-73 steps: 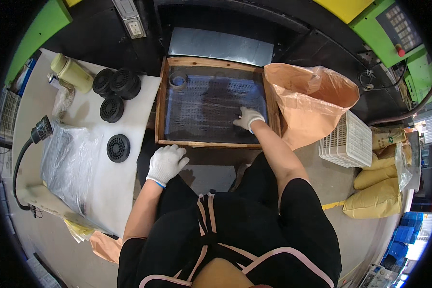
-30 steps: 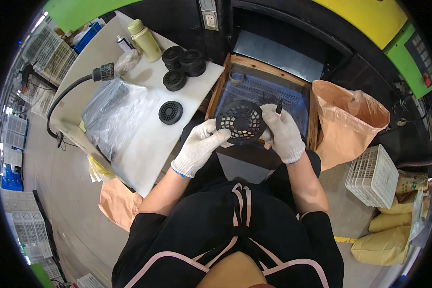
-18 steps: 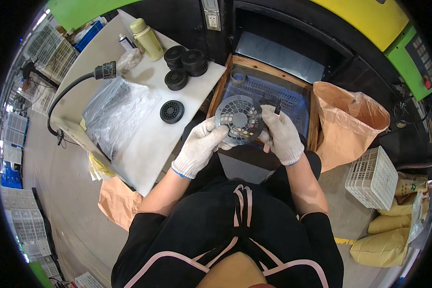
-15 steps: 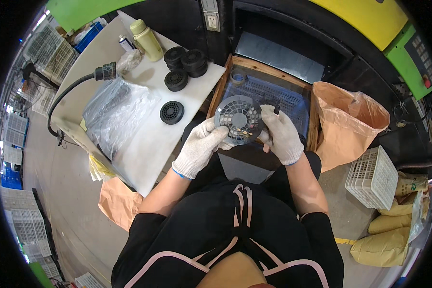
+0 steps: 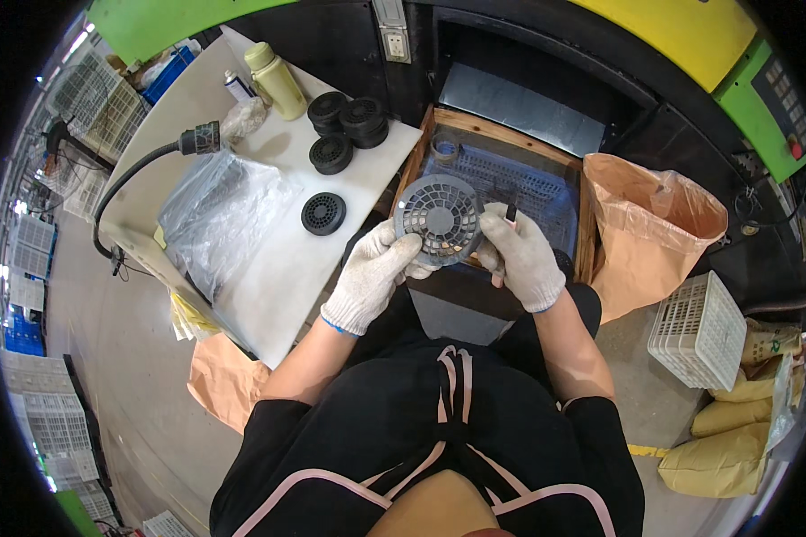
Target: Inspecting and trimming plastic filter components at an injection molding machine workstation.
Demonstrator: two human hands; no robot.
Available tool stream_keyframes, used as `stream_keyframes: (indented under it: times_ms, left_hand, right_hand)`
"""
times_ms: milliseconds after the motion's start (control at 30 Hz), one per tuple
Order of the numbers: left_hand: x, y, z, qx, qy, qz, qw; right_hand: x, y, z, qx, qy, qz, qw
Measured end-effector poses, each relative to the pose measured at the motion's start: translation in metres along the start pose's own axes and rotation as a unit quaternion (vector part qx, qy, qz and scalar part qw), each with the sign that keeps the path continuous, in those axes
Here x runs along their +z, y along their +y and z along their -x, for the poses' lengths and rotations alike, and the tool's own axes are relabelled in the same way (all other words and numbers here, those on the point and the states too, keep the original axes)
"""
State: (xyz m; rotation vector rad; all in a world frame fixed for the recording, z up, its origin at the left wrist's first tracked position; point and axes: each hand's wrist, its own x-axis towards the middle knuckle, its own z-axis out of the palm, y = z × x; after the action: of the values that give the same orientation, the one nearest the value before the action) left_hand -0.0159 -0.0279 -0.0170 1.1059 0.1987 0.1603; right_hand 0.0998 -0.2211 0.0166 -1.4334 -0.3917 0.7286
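A round dark-grey plastic grille cover (image 5: 440, 221), with a solid centre and rings of openings, is tilted up in front of me. My left hand (image 5: 372, 273), in a white knitted glove, is closed on its lower left edge, thumb on the near face. My right hand (image 5: 521, 258), gloved alike, is closed around a slim tool (image 5: 511, 213) with a dark end sticking up past the fingers. What kind of tool it is I cannot make out. The right fingers are at the cover's right edge; whether they also grip it is hidden.
On the white table (image 5: 273, 309) at left lie a single black round grille (image 5: 323, 213), several stacked ones (image 5: 364, 121), a clear plastic bag (image 5: 219, 210) and a yellow-green bottle (image 5: 276, 82). Beyond my hands is a wood-framed blue crate (image 5: 537, 192). A lined paper sack (image 5: 645, 224) and white baskets (image 5: 697, 331) stand right.
The grille cover has shifted slightly left and its face is turned a little differently. The tool in my right hand has moved slightly left and down. Both hands keep their holds.
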Motion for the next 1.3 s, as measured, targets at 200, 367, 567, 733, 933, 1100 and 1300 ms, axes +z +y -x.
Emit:
stream_keyframes:
  times_ms: [200,367,567,733,933,1100,1300]
  left_hand:
    - [0.001,0.006,0.001,0.105,0.042,-0.147,0.983]
    - [0.001,0.041,-0.006,0.451,-0.035,-0.602,0.657]
    - [0.008,0.015,-0.012,0.212,0.121,-0.117,0.963]
    - [0.005,0.022,0.0,-0.001,-0.016,-0.128,0.992]
    - [0.011,0.03,0.004,-0.006,0.075,-0.135,0.988]
    - [0.015,0.029,0.004,0.055,0.162,-0.137,0.976]
    - [0.017,0.035,0.006,0.053,0.153,-0.149,0.976]
  right_hand:
    - [0.0,0.0,-0.008,0.027,0.008,-0.001,1.0]
    - [-0.01,0.007,-0.009,0.086,-0.069,0.038,0.993]
    - [0.007,-0.008,-0.005,0.007,-0.041,0.006,0.999]
    - [0.008,-0.007,-0.014,-0.019,-0.05,0.067,0.996]
    - [0.016,0.001,-0.011,-0.314,0.087,0.37,0.87]
    - [0.016,0.002,0.003,-0.376,0.086,0.475,0.791]
    - [0.028,0.002,0.009,-0.405,0.128,0.511,0.748]
